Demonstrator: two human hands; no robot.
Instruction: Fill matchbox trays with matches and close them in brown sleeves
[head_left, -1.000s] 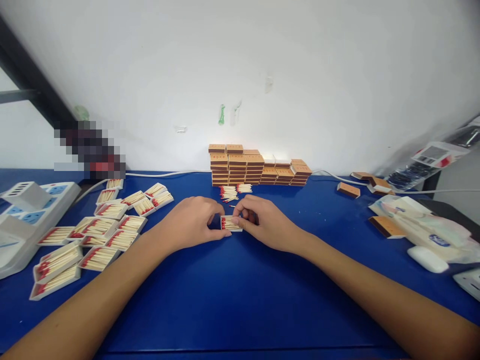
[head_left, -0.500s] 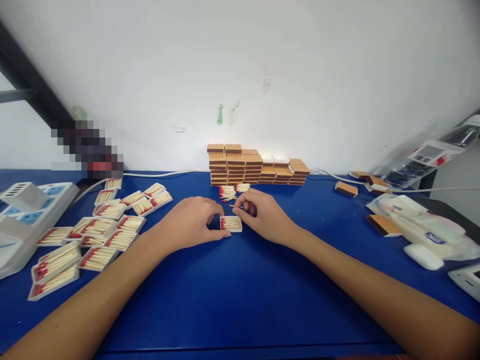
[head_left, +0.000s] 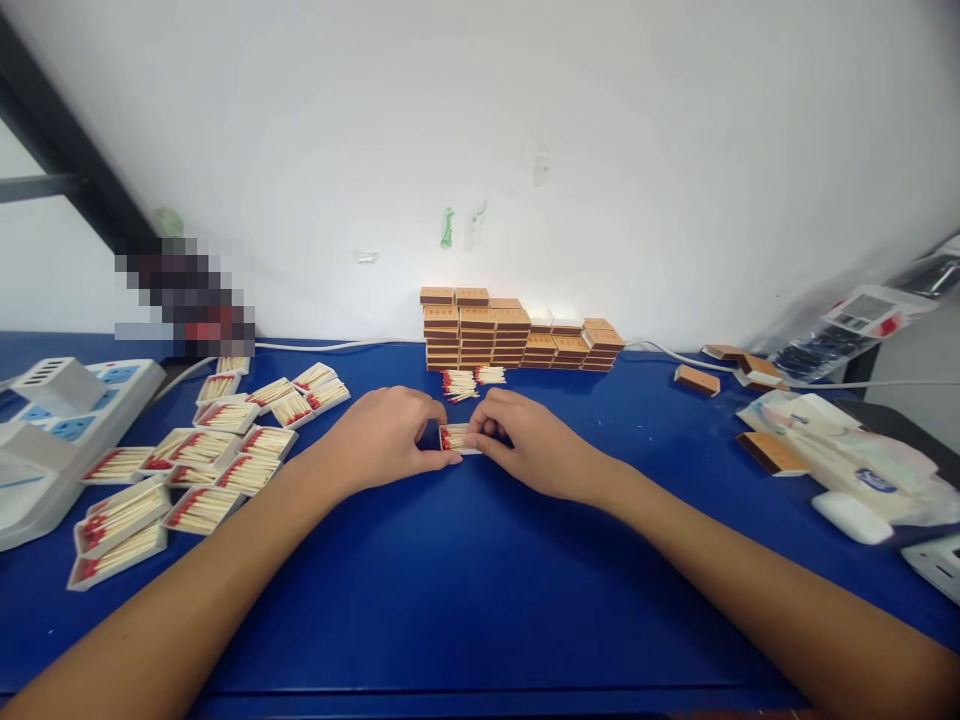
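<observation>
A small white matchbox tray (head_left: 456, 437) filled with red-headed matches lies on the blue table in front of me. My left hand (head_left: 397, 432) holds the tray's left end between thumb and fingers. Over the tray's right end, my right hand (head_left: 525, 440) is closed in a pinch on a match; its fingertips hide the match and that end of the tray. Just behind the hands lies a loose pile of matches (head_left: 459, 384), with a smaller bunch of matches (head_left: 491, 375) to its right.
Stacked matchboxes (head_left: 476, 335) stand against the wall. Several match-filled trays (head_left: 202, 510) spread to the left, near a white power strip (head_left: 82, 440). On the right lie a few loose matchboxes (head_left: 697, 380), a tissue pack (head_left: 862, 450), a white case (head_left: 853, 517) and a plastic bottle (head_left: 855, 320).
My right hand has brought the match from behind the tray down onto its right end. The left hand keeps hold of the tray. The whole view has shifted slightly.
</observation>
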